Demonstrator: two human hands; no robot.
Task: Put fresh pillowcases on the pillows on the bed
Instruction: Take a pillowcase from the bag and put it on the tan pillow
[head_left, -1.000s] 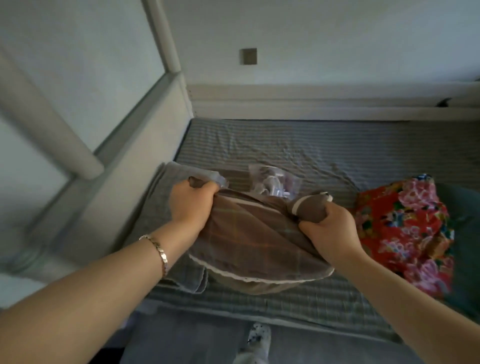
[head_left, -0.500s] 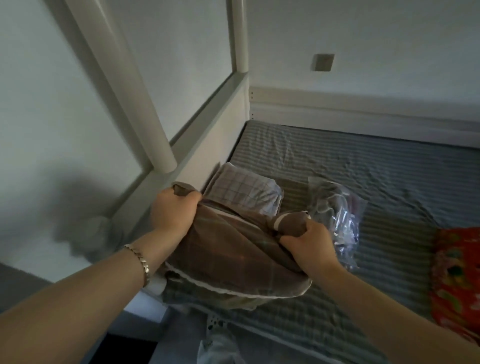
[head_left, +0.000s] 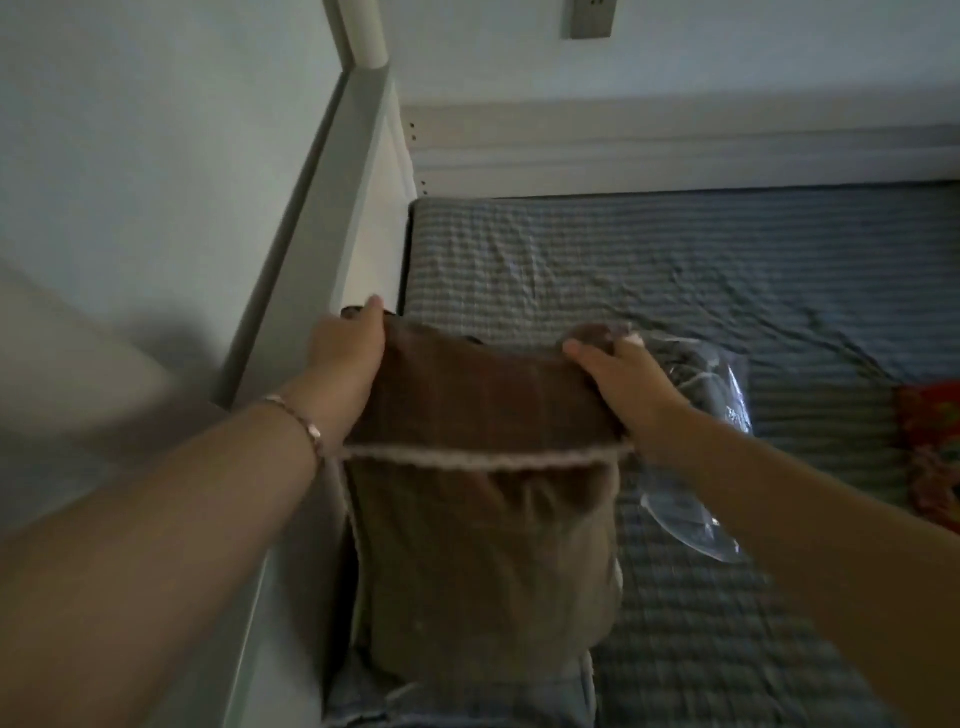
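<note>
step: shaking out, i judge | my left hand (head_left: 347, 349) and right hand (head_left: 621, 376) each grip a top corner of the brown plaid pillowcase (head_left: 483, 525), which hangs at the bed (head_left: 675, 270) edge | next: probably find its opening

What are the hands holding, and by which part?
The brown pillowcase: left hand grips its upper left corner, right hand its upper right corner; the rest hangs down.
</note>
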